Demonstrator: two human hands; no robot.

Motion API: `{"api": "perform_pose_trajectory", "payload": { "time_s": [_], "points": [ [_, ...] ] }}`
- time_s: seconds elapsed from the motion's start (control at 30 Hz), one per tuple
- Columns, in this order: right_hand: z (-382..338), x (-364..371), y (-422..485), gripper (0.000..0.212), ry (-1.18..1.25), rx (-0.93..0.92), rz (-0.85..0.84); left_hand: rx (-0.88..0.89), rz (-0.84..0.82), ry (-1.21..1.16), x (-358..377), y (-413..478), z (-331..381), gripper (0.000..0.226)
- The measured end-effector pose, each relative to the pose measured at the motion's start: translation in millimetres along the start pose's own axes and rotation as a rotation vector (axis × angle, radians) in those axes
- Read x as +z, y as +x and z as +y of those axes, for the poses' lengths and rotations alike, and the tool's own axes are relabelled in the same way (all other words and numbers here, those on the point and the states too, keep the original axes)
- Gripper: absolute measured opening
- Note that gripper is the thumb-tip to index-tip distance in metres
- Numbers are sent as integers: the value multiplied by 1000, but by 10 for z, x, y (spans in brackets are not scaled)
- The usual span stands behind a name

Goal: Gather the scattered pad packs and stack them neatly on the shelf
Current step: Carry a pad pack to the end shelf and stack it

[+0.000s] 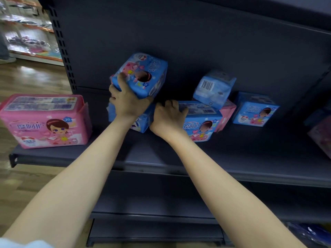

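A person's left hand grips the near corner of a tilted pack, fingers curled over its printed face. The pack is held above a lower pack on the dark shelf; the hand hides whether the two touch. At three o'clock from it, the right hand clamps curled fingers over the left end of a flat pack. A barcode pack leans askew on that one's far end. An end pack stands apart further along at three o'clock, and a pink pack sits upright, well apart, at nine o'clock.

The packs look light and soft: padded blocks in glossy film that dents under the fingers and is likely to slip. A corner pinch, as the left hand has now, would probably let a pack swing or sag. Spanning the short ends or clasping the two broad faces should carry it squarer. The flared side seals look too flimsy to pull on. Being squashy, a stack will likely sit true only with flat faces mated and edges aligned.
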State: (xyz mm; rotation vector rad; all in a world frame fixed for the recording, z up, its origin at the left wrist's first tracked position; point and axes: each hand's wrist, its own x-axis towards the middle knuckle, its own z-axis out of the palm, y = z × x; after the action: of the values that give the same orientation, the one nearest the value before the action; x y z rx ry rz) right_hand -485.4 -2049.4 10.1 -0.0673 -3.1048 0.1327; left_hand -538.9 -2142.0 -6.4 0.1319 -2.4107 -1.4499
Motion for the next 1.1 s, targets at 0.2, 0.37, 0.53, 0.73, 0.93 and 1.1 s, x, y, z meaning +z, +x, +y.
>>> {"api": "perform_pose_trajectory", "payload": {
  "time_s": [0.2,0.37,0.53,0.73,0.93,1.1],
  "points": [
    [272,-39,-35,58,16,10,21,23,-42,-23,292,-147,158,109],
    [648,-69,-70,54,8,49,43,32,-85,-21,608,-322,377,102],
    [1030,-97,-131,50,-1,57,69,53,-113,-44,903,-453,550,101],
    [1334,-72,-155,52,-34,58,113,27,-125,-68,1154,-555,690,103],
    [1753,-96,-198,52,-47,107,120,38,-155,-69,1484,-758,911,102],
    [2106,-122,-239,48,-49,160,141,71,-183,-94,1770,-907,1069,101]
  ]
}}
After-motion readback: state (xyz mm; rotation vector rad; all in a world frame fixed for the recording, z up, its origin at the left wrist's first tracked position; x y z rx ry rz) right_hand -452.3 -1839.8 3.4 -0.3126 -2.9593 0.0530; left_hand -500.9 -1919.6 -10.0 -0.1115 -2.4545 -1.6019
